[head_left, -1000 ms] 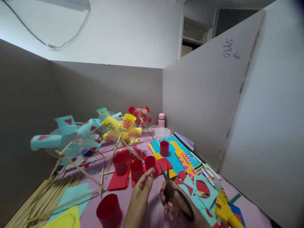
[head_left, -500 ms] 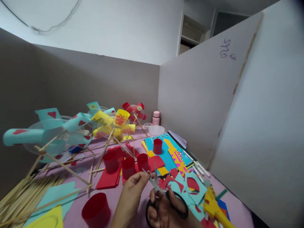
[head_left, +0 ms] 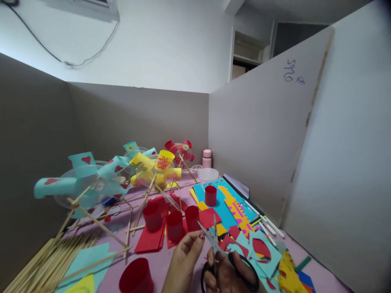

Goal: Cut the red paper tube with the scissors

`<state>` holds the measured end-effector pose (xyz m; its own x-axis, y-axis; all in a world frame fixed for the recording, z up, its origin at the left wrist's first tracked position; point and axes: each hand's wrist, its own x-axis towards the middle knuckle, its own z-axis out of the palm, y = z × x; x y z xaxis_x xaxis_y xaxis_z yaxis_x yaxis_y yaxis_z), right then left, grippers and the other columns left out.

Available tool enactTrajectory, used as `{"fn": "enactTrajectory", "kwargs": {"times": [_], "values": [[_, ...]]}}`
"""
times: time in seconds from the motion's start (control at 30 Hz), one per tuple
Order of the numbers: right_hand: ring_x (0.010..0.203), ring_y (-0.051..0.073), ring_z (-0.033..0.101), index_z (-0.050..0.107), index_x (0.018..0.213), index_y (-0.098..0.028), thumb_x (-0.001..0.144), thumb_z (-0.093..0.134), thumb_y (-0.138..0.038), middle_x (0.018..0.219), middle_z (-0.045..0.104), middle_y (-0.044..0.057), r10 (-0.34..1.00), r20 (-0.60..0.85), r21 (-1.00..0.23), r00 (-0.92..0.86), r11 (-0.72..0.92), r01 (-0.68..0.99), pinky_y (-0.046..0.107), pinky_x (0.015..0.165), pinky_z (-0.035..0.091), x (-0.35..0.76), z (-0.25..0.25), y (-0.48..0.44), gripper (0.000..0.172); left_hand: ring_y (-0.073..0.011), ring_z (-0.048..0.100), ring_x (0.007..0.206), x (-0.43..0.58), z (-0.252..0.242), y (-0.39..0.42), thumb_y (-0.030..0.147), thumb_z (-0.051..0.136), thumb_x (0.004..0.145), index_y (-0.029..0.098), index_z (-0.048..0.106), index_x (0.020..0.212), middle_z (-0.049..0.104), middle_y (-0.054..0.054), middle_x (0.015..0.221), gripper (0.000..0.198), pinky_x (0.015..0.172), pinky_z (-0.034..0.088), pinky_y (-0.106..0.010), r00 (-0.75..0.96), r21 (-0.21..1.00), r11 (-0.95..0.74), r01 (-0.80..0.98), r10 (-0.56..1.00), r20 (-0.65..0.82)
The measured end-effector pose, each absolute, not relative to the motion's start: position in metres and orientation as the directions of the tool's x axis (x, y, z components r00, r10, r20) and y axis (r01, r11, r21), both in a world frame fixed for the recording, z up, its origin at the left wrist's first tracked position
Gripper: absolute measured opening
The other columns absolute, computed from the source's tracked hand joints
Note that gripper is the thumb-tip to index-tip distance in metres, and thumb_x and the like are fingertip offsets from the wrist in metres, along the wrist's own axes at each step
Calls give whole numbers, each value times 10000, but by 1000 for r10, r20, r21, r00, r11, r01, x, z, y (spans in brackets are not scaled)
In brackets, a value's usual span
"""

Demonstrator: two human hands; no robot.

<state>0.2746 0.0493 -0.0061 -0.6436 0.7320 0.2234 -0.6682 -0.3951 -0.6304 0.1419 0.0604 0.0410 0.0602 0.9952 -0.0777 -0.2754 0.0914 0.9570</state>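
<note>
My right hand [head_left: 227, 273] grips black-handled scissors [head_left: 214, 240] by both loops, their blades parted and pointing up and away. Close by on the left, the thumb and forefinger of my left hand [head_left: 185, 260] are pinched together by the blades. A tiny dark red spot shows at the thumb tip; whether it is a held scrap or the nail I cannot tell. A rolled red paper cylinder [head_left: 136, 276] stands at the front, left of my left hand. Beyond the hands are more red cylinders [head_left: 174, 225], some on red paper sheets [head_left: 148, 241].
Paper pinwheels on stick stands, blue [head_left: 85, 183], yellow [head_left: 152, 171] and red [head_left: 180, 151], fill the back left. Bamboo sticks [head_left: 51, 260] lie front left. Paper scraps [head_left: 265, 256] and a yellow glue gun [head_left: 288, 272] lie right. A pink bottle [head_left: 207, 158] stands by the partition [head_left: 250, 154].
The camera view has tilted up and turned left, so the scene sits lower and further right. The scissor blades look wider apart, and the left hand stays pinched beside them.
</note>
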Motion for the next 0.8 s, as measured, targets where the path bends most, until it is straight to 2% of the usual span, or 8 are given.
{"fn": "enactTrajectory", "kwargs": {"times": [0.07,0.17,0.33,0.4,0.53,0.67,0.73,0.8], "values": [[603,116,537,595,926,-189,684,683,-683,726,595,7,738,212,-625,-641,-401,-669,224,583,333,274,-10,49,557,-162,587,592,147,45,57,582,783,570,203,682,659,601,38,480,403,705,452,-274,143,958,107,-266,987,-71],[608,122,556,623,916,-191,683,688,-687,729,625,3,725,193,-635,-662,-422,-647,228,601,346,273,-12,47,552,-121,537,530,151,49,54,585,749,619,202,563,482,564,43,464,448,640,425,-238,161,960,99,-263,985,-57],[571,109,552,613,899,-190,664,726,-665,680,630,-12,720,184,-601,-669,-456,-656,206,557,307,272,-9,48,542,-135,522,500,148,47,60,590,745,611,202,556,449,573,28,418,460,629,408,-257,159,963,68,-260,987,-26],[573,106,556,600,910,-193,685,717,-655,675,620,-16,705,201,-597,-681,-463,-655,205,553,298,272,-8,49,528,-140,521,500,146,47,62,546,742,637,207,587,497,575,36,396,399,650,407,-259,144,963,65,-261,989,-28],[568,97,544,593,930,-203,713,702,-645,689,608,-27,686,200,-604,-700,-476,-639,203,556,299,273,-6,48,504,-146,550,576,142,50,65,444,766,637,207,651,575,624,39,441,271,720,406,-248,77,966,77,-247,995,-60],[592,96,534,589,927,-198,729,684,-647,694,575,-26,693,172,-617,-700,-478,-625,203,576,313,275,-4,43,500,-166,591,812,130,52,74,435,783,602,201,694,656,731,4,712,256,817,400,-236,-77,961,48,-272,995,-71],[603,107,530,573,942,-198,724,639,-696,709,558,-16,732,163,-682,-661,-400,-612,213,579,336,276,-5,44,548,-181,592,879,123,52,78,470,768,607,209,688,697,735,0,778,287,858,401,-258,-152,959,29,-283,986,-75],[619,126,521,558,967,-203,724,593,-736,738,554,2,794,168,-783,-584,-252,-569,211,525,339,277,-7,47,587,-198,587,922,119,51,80,526,744,611,223,680,726,726,2,808,331,894,398,-286,-217,963,11,-270,973,-72]]}}
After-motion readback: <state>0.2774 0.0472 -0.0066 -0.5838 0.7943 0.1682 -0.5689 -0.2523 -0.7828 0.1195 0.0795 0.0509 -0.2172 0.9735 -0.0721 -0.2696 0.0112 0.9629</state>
